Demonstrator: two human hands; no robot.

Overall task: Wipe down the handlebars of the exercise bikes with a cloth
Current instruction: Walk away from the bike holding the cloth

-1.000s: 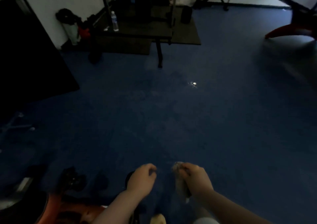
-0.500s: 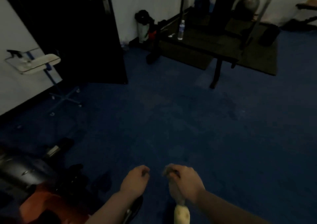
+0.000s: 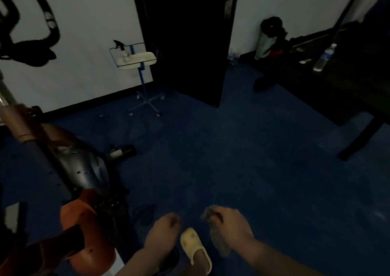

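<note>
Beside the exercise bike (image 3: 69, 170), low in the head view: the view has swung leftward over the past second, so that the bike's orange-and-dark body, absent but for a corner a second ago, now fills the left of the frame, with its handlebars (image 3: 35, 32) showing dark against the white wall above the bike. Judgement: the person is turning toward the bike, and wiping has not yet begun. Right hand (image 3: 231, 225): carried low to the right of the bike, well apart from the handlebars, knuckles up, fingers curled; its grip is closed round the cloth (image 3: 217, 239), which hangs grey and crumpled below the fist. Left hand (image 3: 162, 231): between the bike and the right hand, loosely fisted, grip closed on nothing visible. Also noted: pale slipper (image 3: 195, 248) on the blue floor (image 3: 253, 159) between the hands; black door (image 3: 185, 43) right of the bike; wheeled stand (image 3: 141, 75) between the bike and the door.
</note>
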